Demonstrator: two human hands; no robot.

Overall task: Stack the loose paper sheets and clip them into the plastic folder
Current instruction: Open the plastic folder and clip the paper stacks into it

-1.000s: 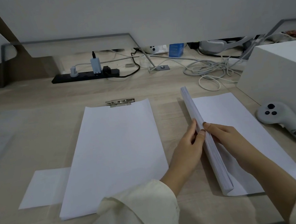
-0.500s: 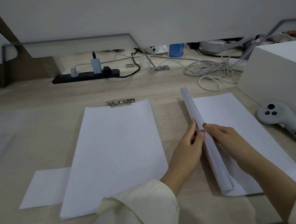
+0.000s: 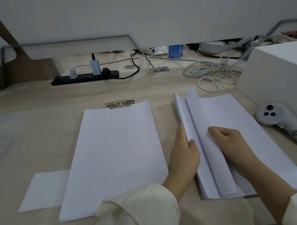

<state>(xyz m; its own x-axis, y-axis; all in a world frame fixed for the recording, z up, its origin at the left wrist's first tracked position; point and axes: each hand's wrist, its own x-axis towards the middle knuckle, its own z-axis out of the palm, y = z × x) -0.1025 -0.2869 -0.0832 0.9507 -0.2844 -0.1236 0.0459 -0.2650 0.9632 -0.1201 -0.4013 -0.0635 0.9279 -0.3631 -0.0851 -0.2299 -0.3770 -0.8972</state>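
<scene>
Wooden desk [image 3: 141, 87], grey partition [image 3: 151, 11], dim light

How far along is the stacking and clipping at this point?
Done: one stack lies squared at the metal clip. In hand: left hand holds the right pile by its raised edge while right hand peels a sheet off. Left: moving those sheets over, the small sheet too, then clipping.

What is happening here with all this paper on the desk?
A person is working on a paper stack at the right of the desk. The left hand grips a raised bundle of its sheets, and the right hand holds a sheet curling over beside it. A second pile lies flat in the middle, its top edge at a metal clip.
</scene>
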